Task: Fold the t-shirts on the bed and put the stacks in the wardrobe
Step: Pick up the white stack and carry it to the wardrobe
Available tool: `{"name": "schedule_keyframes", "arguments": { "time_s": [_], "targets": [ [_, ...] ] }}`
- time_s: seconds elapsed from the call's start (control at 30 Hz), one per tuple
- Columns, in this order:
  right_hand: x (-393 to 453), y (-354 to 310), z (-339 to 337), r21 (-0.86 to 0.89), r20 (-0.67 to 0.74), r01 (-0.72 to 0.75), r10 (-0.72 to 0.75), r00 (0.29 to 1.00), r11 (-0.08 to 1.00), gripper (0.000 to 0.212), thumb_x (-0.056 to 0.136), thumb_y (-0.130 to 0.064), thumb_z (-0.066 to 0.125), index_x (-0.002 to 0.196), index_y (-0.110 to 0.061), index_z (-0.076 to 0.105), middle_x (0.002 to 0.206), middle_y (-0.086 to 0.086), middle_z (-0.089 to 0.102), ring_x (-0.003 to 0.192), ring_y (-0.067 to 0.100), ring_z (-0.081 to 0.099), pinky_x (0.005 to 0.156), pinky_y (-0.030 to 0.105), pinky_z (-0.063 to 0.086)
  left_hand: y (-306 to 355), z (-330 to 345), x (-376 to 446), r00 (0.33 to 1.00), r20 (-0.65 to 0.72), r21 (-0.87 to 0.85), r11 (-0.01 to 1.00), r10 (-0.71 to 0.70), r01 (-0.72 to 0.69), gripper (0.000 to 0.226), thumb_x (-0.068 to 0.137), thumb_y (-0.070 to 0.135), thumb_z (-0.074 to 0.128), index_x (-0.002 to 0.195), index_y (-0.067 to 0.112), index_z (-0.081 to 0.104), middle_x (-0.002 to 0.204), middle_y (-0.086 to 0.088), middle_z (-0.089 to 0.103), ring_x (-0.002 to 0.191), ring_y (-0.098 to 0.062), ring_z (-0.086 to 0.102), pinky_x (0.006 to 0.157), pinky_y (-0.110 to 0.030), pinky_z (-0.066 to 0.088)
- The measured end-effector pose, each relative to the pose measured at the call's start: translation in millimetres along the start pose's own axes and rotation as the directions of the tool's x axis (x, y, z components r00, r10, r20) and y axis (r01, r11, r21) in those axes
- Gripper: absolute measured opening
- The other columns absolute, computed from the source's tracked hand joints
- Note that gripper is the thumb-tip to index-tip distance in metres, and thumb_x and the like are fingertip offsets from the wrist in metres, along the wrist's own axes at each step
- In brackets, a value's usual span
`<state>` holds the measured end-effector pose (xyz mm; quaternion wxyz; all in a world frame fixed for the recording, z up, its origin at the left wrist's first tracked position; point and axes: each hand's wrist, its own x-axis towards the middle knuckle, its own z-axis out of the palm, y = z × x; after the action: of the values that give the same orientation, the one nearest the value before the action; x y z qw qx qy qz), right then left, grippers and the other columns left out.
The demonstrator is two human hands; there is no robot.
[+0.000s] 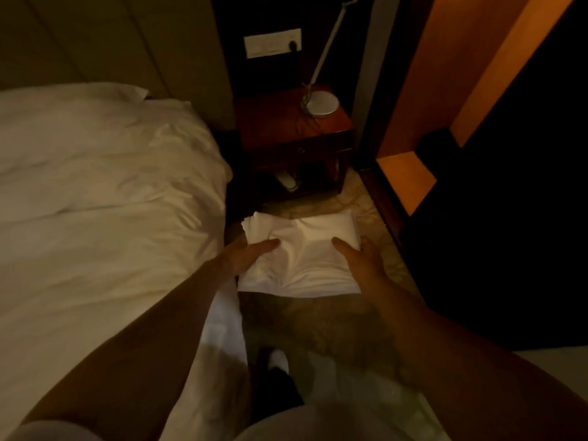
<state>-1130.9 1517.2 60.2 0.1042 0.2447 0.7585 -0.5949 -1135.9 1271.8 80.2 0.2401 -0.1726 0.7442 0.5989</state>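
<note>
A stack of folded white t-shirts [302, 249] is held in the air above the carpet, between the bed and the wardrobe. My left hand [246, 254] grips its left side, thumb on top and fingers hidden under the cloth. My right hand [362, 257] grips the right side the same way. The bed [95, 192] with its white cover fills the left. The wardrobe [477, 90] stands at the right with orange wooden panels and a dark opening.
A dark wooden bedside table [296, 135] stands straight ahead with a lamp base [319, 105] and cable on it. A wall socket plate [272, 43] is above it. Patterned carpet [318, 326] runs between bed and wardrobe. My foot [278, 361] is below.
</note>
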Motion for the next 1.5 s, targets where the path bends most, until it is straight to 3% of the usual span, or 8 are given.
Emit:
{"name": "schedule_keyframes", "arguments": {
  "time_s": [0.1, 0.33, 0.53, 0.63, 0.77, 1.13, 1.4, 1.5],
  "targets": [
    [39, -11, -11, 0.043, -0.062, -0.018, 0.021, 0.998, 0.999, 0.07, 0.082, -0.043, 0.075, 0.139, -0.01, 0.049, 0.129, 0.002, 0.054, 0.117, 0.028, 0.055, 0.097, 0.041, 0.048, 25, 12, 52, 0.998, 0.063, 0.052, 0.998, 0.031, -0.034, 0.106, 0.051, 0.071, 0.083, 0.14, 0.024, 0.049, 0.126, 0.0, 0.063, 0.114, -0.023, 0.061, 0.105, -0.046, 0.047],
    [134, -53, -7, 0.122, -0.194, -0.087, 0.11, 0.975, 0.989, 0.084, 0.067, -0.059, 0.077, 0.134, -0.014, 0.055, 0.126, 0.006, 0.06, 0.109, 0.028, 0.06, 0.096, 0.048, 0.052, 77, 12, 192, 0.989, 0.148, 0.056, 0.998, -0.016, 0.008, 0.091, 0.054, 0.069, 0.085, 0.132, 0.032, 0.056, 0.123, 0.001, 0.065, 0.111, -0.025, 0.062, 0.101, -0.051, 0.048],
    [203, -100, -30, 0.188, -0.336, -0.061, 0.122, 0.934, 0.98, 0.06, 0.083, -0.041, 0.075, 0.132, -0.01, 0.056, 0.12, 0.008, 0.062, 0.106, 0.029, 0.061, 0.091, 0.049, 0.054, 160, 45, 274, 0.944, 0.323, -0.018, 0.998, 0.064, -0.062, 0.107, 0.04, 0.075, 0.085, 0.133, 0.034, 0.05, 0.122, 0.01, 0.058, 0.112, -0.016, 0.058, 0.102, -0.042, 0.044],
    [233, -104, -44, 0.219, -0.421, -0.063, 0.153, 0.894, 0.974, 0.056, 0.085, -0.041, 0.073, 0.127, -0.008, 0.058, 0.115, 0.012, 0.063, 0.102, 0.032, 0.063, 0.089, 0.052, 0.054, 194, 71, 306, 0.943, 0.323, 0.031, 0.996, 0.074, -0.089, 0.061, 0.08, 0.044, 0.078, 0.13, 0.032, 0.045, 0.107, 0.013, 0.052, 0.107, -0.016, 0.056, 0.09, -0.033, 0.041],
    [284, -105, -68, 0.292, -0.47, -0.078, 0.214, 0.856, 0.953, 0.039, 0.086, -0.039, 0.073, 0.112, -0.014, 0.059, 0.101, 0.005, 0.063, 0.095, 0.028, 0.063, 0.078, 0.042, 0.055, 232, 106, 369, 0.911, 0.407, 0.129, 0.984, 0.061, -0.124, 0.075, 0.071, 0.051, 0.083, 0.134, 0.032, 0.048, 0.119, 0.008, 0.058, 0.113, -0.023, 0.057, 0.089, -0.037, 0.047],
    [451, -145, -145, 0.429, -0.451, -0.15, 0.355, 0.819, 0.891, 0.05, 0.085, -0.034, 0.074, 0.124, -0.006, 0.057, 0.113, 0.012, 0.065, 0.099, 0.027, 0.064, 0.082, 0.038, 0.055, 334, 197, 498, 0.92, 0.391, 0.248, 0.961, 0.018, -0.124, 0.057, 0.076, 0.037, 0.083, 0.126, 0.018, 0.061, 0.109, 0.0, 0.072, 0.09, -0.013, 0.073, 0.071, -0.027, 0.059],
    [546, -142, -186, 0.523, -0.427, -0.245, 0.5, 0.754, 0.816, 0.039, 0.091, -0.032, 0.069, 0.12, -0.01, 0.056, 0.111, 0.01, 0.064, 0.096, 0.025, 0.063, 0.08, 0.037, 0.054, 370, 269, 604, 0.96, 0.28, 0.497, 0.857, -0.008, -0.137, 0.083, 0.061, 0.062, 0.075, 0.126, 0.015, 0.053, 0.113, -0.001, 0.063, 0.1, -0.022, 0.063, 0.089, -0.042, 0.053],
    [582, -128, -186, 0.58, -0.406, -0.293, 0.581, 0.705, 0.76, 0.035, 0.092, -0.034, 0.067, 0.12, -0.016, 0.055, 0.11, 0.008, 0.064, 0.097, 0.026, 0.064, 0.083, 0.04, 0.057, 361, 293, 651, 0.974, 0.226, 0.536, 0.836, -0.006, -0.12, 0.068, 0.073, 0.051, 0.076, 0.124, 0.013, 0.054, 0.111, -0.002, 0.063, 0.096, -0.023, 0.062, 0.079, -0.037, 0.051]
  ]
}}
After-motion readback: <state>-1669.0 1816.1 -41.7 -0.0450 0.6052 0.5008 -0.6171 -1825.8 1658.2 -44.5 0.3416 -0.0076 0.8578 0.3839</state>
